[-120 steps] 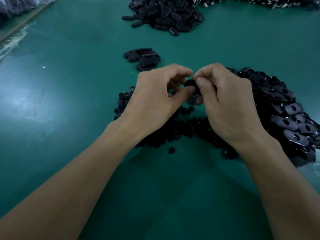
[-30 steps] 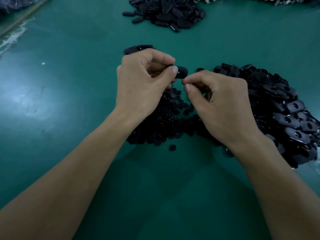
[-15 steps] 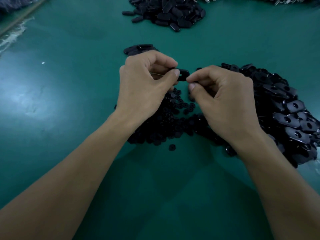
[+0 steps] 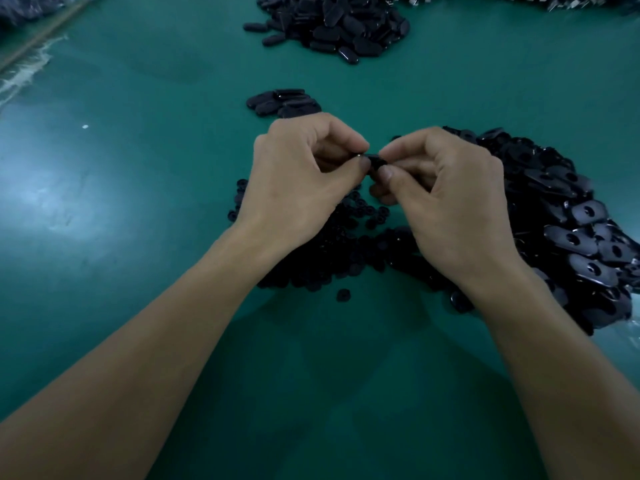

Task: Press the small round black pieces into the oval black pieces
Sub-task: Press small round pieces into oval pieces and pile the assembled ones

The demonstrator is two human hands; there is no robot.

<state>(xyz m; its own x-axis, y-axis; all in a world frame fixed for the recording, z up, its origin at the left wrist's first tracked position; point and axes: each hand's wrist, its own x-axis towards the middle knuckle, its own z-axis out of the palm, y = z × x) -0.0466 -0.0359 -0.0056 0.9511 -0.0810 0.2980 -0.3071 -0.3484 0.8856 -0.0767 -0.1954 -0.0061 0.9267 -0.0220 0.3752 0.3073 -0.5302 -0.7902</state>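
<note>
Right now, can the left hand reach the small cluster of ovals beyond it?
Probably yes: the left hand is just short of the small cluster, nothing between, though pinching a piece.

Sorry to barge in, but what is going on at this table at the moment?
A person is assembling small black parts over a green table. The left hand and right hand pinch one black piece between their fingertips, above a pile of small round pieces. A heap of oval pieces with holes lies to the right; a small group of ovals and a larger heap lie farther away. The fingers hide whether anything is seated.
</note>
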